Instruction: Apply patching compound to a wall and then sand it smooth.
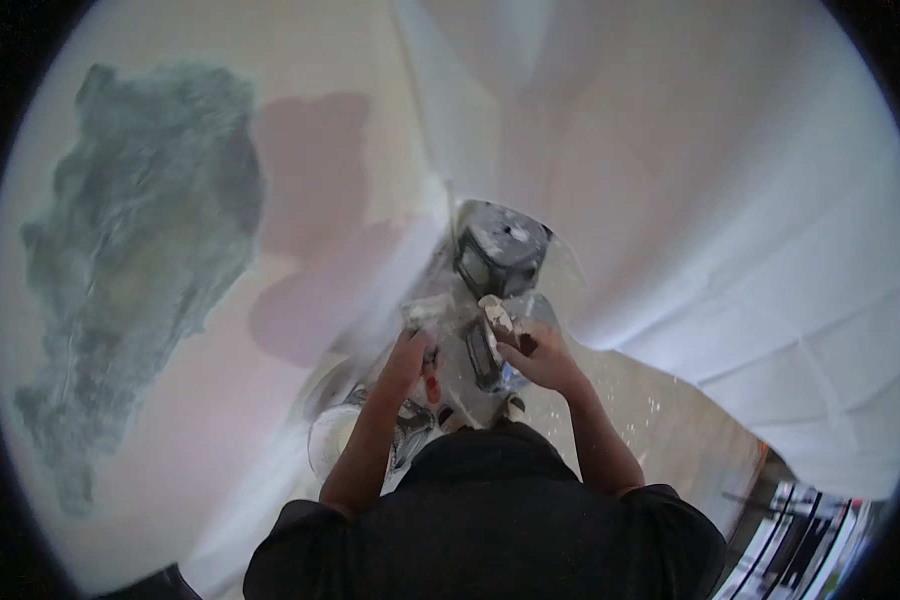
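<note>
My left hand (406, 354) is closed on a plaster-coated scraper (425, 312) with a pale, wide head; something orange (432, 390), perhaps part of its handle, shows just below my fingers. My right hand (533, 354) grips a tool smeared with off-white plaster (494, 314), its exact kind unclear. Just below that lies or hangs a dark, elongated object (482, 360); whether they are joined I cannot tell. Ahead of both hands stands a grey, boxy container or machine (502, 250) spattered with white. At lower left, partly behind my left forearm, is a round pale bucket (335, 440).
A pale wall (330, 190) with a large rough grey-green patch (140, 230) fills the left. White sheeting (760, 230) hangs on the right. My feet (515, 406) stand on a spattered floor (650, 420). Dark slatted items (800, 540) show at lower right.
</note>
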{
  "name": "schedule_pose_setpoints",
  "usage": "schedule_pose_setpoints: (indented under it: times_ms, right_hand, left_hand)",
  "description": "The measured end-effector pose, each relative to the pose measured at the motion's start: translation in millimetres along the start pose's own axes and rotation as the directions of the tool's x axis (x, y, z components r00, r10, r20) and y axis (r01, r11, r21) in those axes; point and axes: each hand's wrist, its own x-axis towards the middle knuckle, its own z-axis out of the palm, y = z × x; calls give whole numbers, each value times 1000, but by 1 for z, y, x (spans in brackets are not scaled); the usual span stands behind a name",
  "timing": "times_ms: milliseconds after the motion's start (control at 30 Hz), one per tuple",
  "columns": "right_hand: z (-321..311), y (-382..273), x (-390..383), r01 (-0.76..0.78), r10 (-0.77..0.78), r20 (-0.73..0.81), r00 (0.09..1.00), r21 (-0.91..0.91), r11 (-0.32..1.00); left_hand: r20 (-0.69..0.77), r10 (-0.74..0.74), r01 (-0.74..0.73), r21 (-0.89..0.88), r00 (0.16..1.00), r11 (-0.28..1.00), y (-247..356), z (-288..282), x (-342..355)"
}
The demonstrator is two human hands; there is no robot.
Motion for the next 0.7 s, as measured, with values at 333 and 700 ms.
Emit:
schedule_pose_setpoints:
  times_ms: [333,700]
  right_hand:
    - [-29,87,-44,-403,406,-125,905,54,914]
    - [127,365,-76,-629,623,-179,762,24,777]
  left_hand:
    - [189,-213,174,206,959,963,-55,100,94]
    - [-40,-292,279,441,956,853,-365,46,272]
